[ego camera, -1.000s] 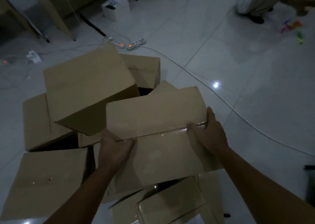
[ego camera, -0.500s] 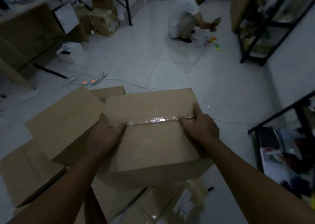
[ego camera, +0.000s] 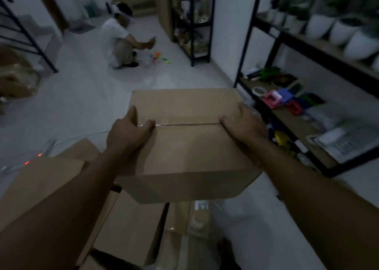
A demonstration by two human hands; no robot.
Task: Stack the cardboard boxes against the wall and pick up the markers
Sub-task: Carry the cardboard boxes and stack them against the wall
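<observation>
A: What lies nearest?

B: A heap of cardboard boxes (ego camera: 127,228) on the floor (ego camera: 82,105), low in the view and to the left. They are loose, not yet stacked against any wall.

A: And the one in hand?

B: The carried box (ego camera: 184,142) is lifted clear above that heap. The left hand (ego camera: 129,134) clasps its left edge, thumb lying over the top by the centre seam. The right hand (ego camera: 244,126) clasps the right edge the same way. The fingers underneath are hidden, but both hands look wrapped round the box.

A: So which step is this?

B: I judge it the carry: one box on its way to the wall (ego camera: 229,33). Next it needs a turn toward a bare stretch of wall and a level set-down, flush, as a base for the others.

A: Anything to the right?

B: A black shelf rack (ego camera: 287,113) with small coloured items stands just beside the box, so the swing wants care.

A: And the markers?

B: Far off on the floor, bright markers (ego camera: 159,58) lie beside a crouching person (ego camera: 119,44), who seems to be holding something; the light is too dim to say.
</observation>
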